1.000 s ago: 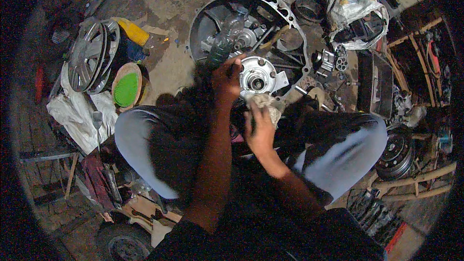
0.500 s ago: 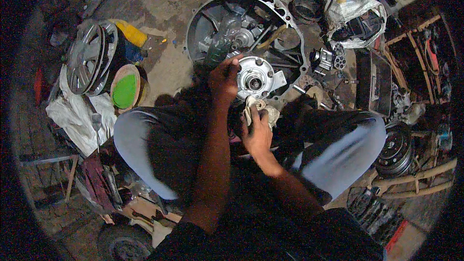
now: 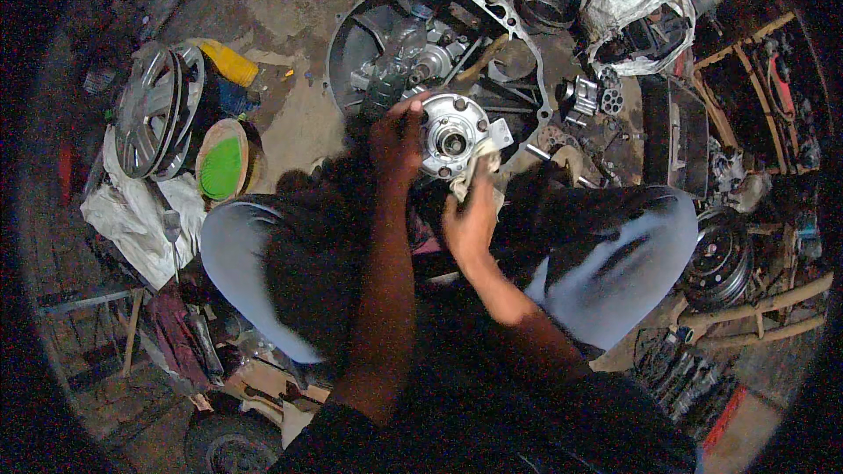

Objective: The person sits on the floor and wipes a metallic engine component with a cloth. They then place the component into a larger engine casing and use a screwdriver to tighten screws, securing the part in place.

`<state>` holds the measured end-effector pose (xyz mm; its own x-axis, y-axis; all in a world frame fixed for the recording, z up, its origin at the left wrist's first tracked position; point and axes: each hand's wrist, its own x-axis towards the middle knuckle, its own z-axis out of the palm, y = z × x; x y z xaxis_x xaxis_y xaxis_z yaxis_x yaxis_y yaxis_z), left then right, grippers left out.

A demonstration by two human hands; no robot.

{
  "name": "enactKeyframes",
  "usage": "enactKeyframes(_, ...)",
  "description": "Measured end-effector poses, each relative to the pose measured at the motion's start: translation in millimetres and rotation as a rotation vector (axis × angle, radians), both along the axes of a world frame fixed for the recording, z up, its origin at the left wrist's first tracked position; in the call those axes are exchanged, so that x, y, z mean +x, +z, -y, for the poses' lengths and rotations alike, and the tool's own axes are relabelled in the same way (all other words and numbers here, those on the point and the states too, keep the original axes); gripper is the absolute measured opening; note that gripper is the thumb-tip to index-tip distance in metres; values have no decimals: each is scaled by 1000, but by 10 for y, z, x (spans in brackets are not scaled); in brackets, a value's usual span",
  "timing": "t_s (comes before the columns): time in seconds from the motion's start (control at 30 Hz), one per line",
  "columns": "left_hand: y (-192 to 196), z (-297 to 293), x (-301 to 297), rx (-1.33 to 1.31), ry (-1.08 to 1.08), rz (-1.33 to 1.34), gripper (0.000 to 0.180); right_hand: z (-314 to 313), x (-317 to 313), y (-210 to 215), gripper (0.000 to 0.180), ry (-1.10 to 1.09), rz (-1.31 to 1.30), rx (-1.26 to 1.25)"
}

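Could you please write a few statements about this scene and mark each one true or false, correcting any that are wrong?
1. The left hand holds the round metal part by its edge. True.
2. The right hand holds a cloth. True.
3. The cloth is bright green. False: it is pale.
4. Beyond the hands lies a large metal housing. True.
5. A white sack lies left of that housing. False: the white sack lies to its right.

Metal disc is bright silver with dark round spots near its edge. Rag: cream. Round housing: dull grey. Bowl: vivid green within tan rim. Sack: white, orange and blue-grey print. Wheel covers: silver-grey. Cloth: maroon.
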<state>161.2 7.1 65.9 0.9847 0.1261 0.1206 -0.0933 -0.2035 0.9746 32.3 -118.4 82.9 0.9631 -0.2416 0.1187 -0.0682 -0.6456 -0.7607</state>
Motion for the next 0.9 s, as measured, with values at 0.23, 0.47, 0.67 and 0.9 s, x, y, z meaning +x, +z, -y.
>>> enactKeyframes(0.23,-79,-34,41,-41,-6,7,43,-42,-33,-297,89,1,34,95)
enactKeyframes(0.47,-315,-20,188,108,-26,301,39,2,-154,-561,92,-6,29,62)
enactKeyframes(0.67,-101,18,-6,-116,18,64,39,157,180,77,85,-81,-117,193)
enactKeyframes(0.9,273,29,-94,116,53,55,41,170,-69,25,82,-28,-76,299)
